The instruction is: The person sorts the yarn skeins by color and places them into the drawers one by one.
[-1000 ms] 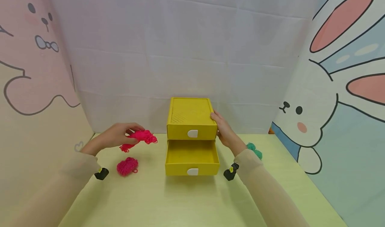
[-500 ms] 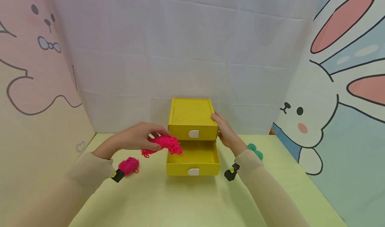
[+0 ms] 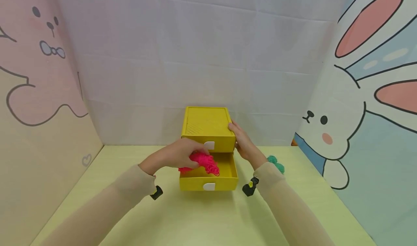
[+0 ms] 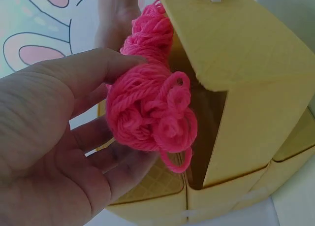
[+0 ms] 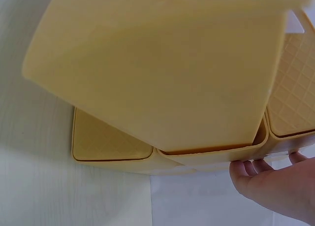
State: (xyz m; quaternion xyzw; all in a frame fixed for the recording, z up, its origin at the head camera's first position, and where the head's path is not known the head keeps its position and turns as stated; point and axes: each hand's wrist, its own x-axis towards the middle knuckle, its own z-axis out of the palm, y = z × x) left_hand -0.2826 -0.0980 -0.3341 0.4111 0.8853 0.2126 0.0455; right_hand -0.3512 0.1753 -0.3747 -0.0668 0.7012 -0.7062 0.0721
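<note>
My left hand [image 3: 182, 153] grips a bundle of bright pink yarn [image 3: 206, 162] over the pulled-out lower drawer [image 3: 226, 183] of a small yellow drawer cabinet [image 3: 208, 121]. In the left wrist view, thumb and fingers wrap the yarn bundle [image 4: 147, 108], loose loops sticking out at its near end, right beside the drawer [image 4: 246, 132]. At the cabinet's right side, my right hand [image 3: 242, 141] holds it, thumb on the top edge. The right wrist view shows the right hand's fingertips [image 5: 238, 169] against the cabinet wall [image 5: 206, 159]. The upper drawer is closed.
Green yarn [image 3: 276, 164] lies on the pale table [image 3: 202, 217] beyond the right sleeve. A white cloth wall [image 3: 202, 58] stands close behind the cabinet. Rabbit-printed panels [image 3: 329, 130] flank the table. Both drawers have white tabs [image 3: 209, 186].
My left hand has carried the pink yarn rightward from the left of the table to over the lower drawer. The left forearm now covers the second pink bundle. My right hand stays put.
</note>
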